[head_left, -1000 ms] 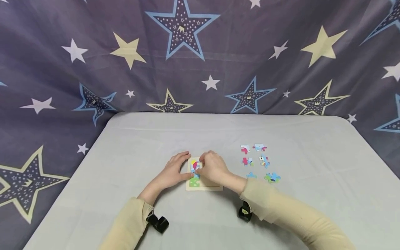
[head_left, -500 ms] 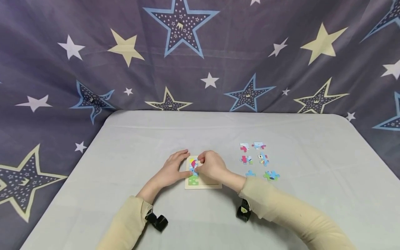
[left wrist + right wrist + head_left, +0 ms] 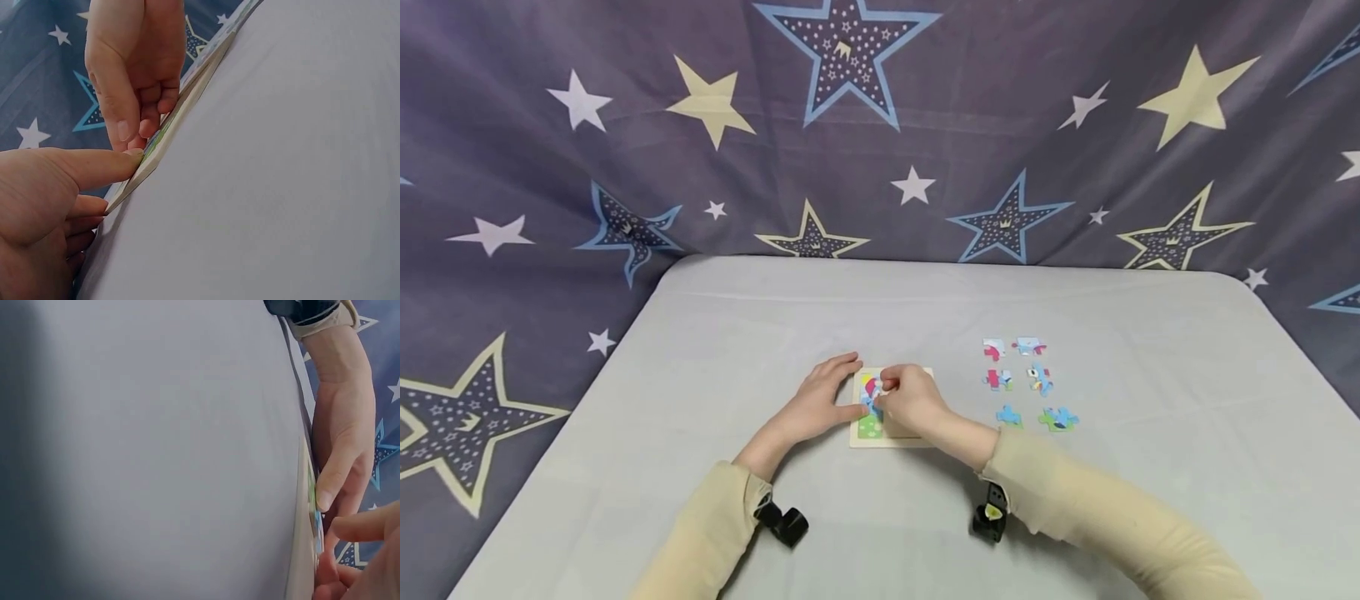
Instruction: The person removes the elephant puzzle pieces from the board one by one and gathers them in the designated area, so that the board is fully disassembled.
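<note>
Filling, apparently, the puzzle board [image 3: 880, 443], flat on the table [image 3: 760, 325], left of the loose pieces [image 3: 1058, 420]. Resting a spread left hand [image 3: 811, 407] on its left side; bending the right hand [image 3: 914, 402] over it, impossible to tell if pinching a piece. Probably calls next for aligning and pressing. Set squarely, green near, yellow far; hard to judge the long axis.

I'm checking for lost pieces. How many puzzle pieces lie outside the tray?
6, right of the tray: back left piece, back right piece, middle left piece, middle right piece, front left piece, front right piece. The right sleeve may hide others.
</note>
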A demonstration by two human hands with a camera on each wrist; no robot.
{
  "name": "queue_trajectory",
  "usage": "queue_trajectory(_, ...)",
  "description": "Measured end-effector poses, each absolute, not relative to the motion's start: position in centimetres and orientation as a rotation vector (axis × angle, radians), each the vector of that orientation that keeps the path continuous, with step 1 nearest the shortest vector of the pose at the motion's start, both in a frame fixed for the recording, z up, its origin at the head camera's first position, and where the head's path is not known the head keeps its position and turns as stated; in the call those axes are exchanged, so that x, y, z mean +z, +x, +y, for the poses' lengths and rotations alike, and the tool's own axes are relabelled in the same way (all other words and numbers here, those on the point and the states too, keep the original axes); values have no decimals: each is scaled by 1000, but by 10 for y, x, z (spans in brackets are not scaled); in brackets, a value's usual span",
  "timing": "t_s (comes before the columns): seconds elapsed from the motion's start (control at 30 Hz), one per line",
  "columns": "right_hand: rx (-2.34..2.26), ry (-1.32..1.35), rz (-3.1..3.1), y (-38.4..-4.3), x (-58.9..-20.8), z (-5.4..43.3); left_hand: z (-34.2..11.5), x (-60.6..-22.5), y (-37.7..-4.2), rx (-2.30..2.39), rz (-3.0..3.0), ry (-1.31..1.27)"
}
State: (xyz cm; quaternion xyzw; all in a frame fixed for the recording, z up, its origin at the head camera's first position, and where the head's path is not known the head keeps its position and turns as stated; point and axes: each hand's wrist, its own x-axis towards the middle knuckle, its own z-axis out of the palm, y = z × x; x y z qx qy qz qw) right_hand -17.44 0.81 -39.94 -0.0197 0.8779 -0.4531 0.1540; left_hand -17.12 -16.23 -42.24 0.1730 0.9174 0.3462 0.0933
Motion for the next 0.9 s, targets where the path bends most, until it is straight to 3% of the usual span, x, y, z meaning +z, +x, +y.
queue_trajectory(0.23,-1343,80,2457,-179,-399,8,-162,-423,-172,1032,2716,496)
queue_trajectory(0.53,-1146,-33,2601,-186,-404,7,-161,-423,-173,1022,2724,506)
queue_trajectory(0.9,-1233,-61,2579,-186,-400,7,-160,-422,-171,1018,2732,526)
